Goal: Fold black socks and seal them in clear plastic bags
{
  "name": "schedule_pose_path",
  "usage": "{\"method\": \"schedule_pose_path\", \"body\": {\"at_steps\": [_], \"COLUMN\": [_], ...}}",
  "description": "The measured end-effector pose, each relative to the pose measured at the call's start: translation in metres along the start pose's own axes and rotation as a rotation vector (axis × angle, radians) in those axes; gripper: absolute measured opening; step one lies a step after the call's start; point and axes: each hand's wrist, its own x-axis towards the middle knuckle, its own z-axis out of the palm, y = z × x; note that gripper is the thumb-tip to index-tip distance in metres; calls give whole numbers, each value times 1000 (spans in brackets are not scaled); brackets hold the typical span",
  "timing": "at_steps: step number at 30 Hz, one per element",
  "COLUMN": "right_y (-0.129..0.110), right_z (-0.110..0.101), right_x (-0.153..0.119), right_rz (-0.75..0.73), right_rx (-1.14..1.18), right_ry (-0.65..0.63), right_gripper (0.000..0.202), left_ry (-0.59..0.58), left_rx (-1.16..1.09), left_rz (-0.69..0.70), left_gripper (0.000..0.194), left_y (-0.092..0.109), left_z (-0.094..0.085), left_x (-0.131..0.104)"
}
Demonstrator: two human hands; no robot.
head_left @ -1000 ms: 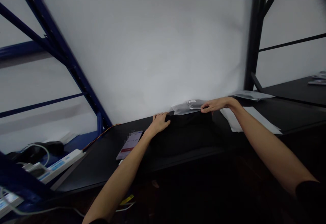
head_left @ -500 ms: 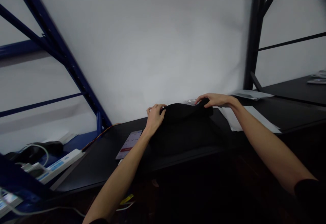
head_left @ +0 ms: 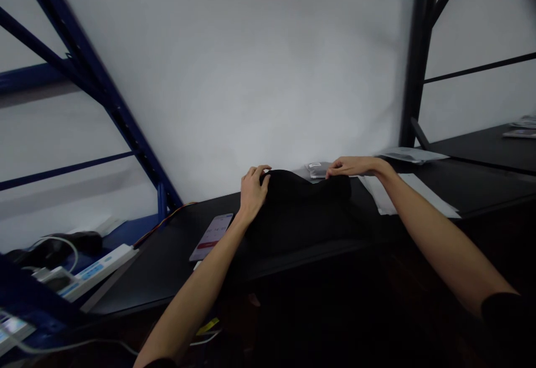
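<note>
From my feed off the head camera, I have both hands on a piece of black cloth (head_left: 304, 189), which lies on the near part of the black tabletop (head_left: 163, 267), between my two forearms. Its upper edge is raised at the left and dips toward the middle. My left hand (head_left: 253, 192) has its thumb and fingers curled nearly closed over the left end of that edge. My right hand (head_left: 348, 166) is bent at the wrist, its fingertips drawn together in a pinch on the edge farther right; I can't make out how much cloth is between them.

Just behind the cloth, near my right fingertips, sits a clear plastic pouch (head_left: 317, 169). It contains something dark grey, with a small white label showing; the cloth hides its lower part. To the right of the right hand, white flat sheets or bags (head_left: 419, 196) lie partly under the line of the forearm, and I can't tell whether they hold anything. Beyond them, a translucent flat bag (head_left: 414, 154) rests by the dark upright post (head_left: 415, 77), its contents unclear to me. Beside my left forearm lies a lit smartphone (head_left: 211, 236); farther left is a white power strip (head_left: 100, 267).
</note>
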Motion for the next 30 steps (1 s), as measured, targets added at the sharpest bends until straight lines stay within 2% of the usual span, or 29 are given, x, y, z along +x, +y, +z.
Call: {"method": "schedule_pose_path", "body": {"at_steps": [3, 9, 11, 13, 16, 21, 23, 27, 30], "right_y": [-4, 4, 3, 0, -3, 10, 15, 10, -3], "right_z": [-3, -14, -16, -17, -15, -10, -10, -10, -11], "right_x": [0, 8, 7, 3, 0, 7, 10, 6, -1], "right_rz": [-17, -145, -181, -208, -200, -151, -154, -264, -311], "right_rx": [72, 238, 274, 278, 223, 67, 12, -73, 18], "right_ry": [58, 579, 685, 686, 575, 485, 511, 712, 759], "right_gripper": [55, 42, 42, 43, 43, 35, 31, 28, 26], "left_ry": [35, 115, 143, 169, 205, 235, 252, 278, 284], "left_rx": [-15, -57, -63, -77, -95, -91, -88, -56, -100], "left_rz": [6, -22, -38, -47, -58, -91, -94, -88, -80], "left_gripper": [21, 15, 13, 11, 9, 8, 7, 9, 9], "left_y": [1, -2, -5, -8, -13, -16, -16, -15, -13], "left_z": [-2, -5, -6, -7, -10, -12, -11, -10, -10], "left_x": [1, 5, 7, 9, 10, 11, 12, 13, 13]}}
